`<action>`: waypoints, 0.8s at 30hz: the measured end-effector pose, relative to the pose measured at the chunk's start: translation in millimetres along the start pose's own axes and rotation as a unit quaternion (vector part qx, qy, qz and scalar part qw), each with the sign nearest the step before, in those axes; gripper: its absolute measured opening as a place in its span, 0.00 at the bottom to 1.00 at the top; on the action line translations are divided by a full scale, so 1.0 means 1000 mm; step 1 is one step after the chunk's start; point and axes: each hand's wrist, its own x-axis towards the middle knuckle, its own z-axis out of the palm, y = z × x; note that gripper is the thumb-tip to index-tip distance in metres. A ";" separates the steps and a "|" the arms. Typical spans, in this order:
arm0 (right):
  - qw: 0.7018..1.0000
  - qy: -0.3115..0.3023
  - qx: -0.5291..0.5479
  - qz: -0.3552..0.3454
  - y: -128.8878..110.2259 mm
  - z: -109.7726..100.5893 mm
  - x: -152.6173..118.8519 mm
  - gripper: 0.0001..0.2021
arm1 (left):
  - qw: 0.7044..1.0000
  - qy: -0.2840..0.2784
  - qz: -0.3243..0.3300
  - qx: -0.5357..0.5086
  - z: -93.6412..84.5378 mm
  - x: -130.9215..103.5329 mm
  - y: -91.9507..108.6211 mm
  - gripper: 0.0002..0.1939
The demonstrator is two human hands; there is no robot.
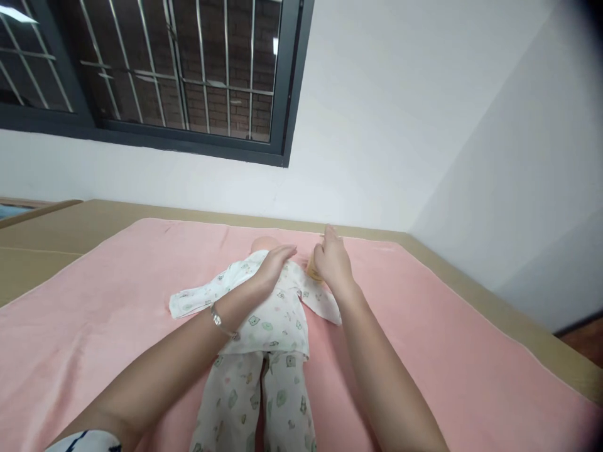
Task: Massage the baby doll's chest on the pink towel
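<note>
A doll (277, 320) in white patterned pyjamas lies on its back on a pink cloth (400, 314), its head at the far end and partly hidden. My left hand (273, 270) rests at the doll's upper chest, its fingers extended and pointing right, with nothing seen in it. Just right of the doll's shoulder, my right hand (332, 256) is closed around a small yellowish bottle (313, 269), which is partly covered by the fingers. The doll's sleeves spread out to both sides.
The cloth covers a tan surface (509, 333) that meets a white wall (358, 125). A dark-framed barred window (287, 94) is at the upper left. Beyond the surface's left edge, something blue shows.
</note>
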 end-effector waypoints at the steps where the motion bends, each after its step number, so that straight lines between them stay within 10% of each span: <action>1: 1.000 -0.011 -0.018 0.003 0.007 0.000 0.003 0.30 | 0.993 -0.040 -0.056 -0.092 0.010 0.009 0.007 0.29; 4: 0.994 -0.069 -0.079 -0.013 0.022 0.005 0.006 0.32 | 0.946 -0.094 -0.164 -0.262 0.032 0.038 0.019 0.40; 12: 0.980 -0.075 -0.181 -0.018 0.018 0.016 -0.003 0.28 | 0.910 -0.080 -0.157 -0.375 0.050 0.058 0.017 0.39; 19: 0.987 -0.051 -0.154 -0.015 0.009 0.018 -0.005 0.29 | 0.940 -0.068 -0.149 -0.300 0.005 0.009 0.007 0.31; 24: 0.990 -0.132 -0.027 -0.049 -0.049 0.006 -0.031 0.25 | 0.954 -0.095 -0.131 -0.251 -0.030 -0.043 0.021 0.33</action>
